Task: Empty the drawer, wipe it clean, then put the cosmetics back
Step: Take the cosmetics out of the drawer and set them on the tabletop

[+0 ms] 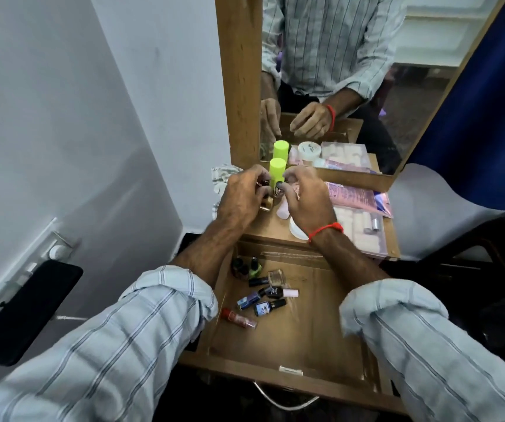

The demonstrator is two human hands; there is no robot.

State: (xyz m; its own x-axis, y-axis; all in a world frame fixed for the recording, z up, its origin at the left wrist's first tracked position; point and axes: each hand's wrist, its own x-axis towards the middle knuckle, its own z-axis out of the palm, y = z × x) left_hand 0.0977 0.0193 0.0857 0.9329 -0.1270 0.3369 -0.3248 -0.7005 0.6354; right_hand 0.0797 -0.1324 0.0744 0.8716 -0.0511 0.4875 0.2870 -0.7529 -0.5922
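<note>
The wooden drawer stands pulled open below me, with several small nail polish bottles lying and standing in its far left part. Both hands are up over the dresser top. My left hand pinches a small dark-capped bottle and a gold-toned bottle sits under its fingers. My right hand, with a red thread on the wrist, pinches another small dark-capped bottle. A neon green bottle stands just behind both hands.
On the dresser top to the right lie a pink tube, a clear pouch of cotton rolls and a white round jar. A mirror rises behind. A black phone hangs at a wall socket, left.
</note>
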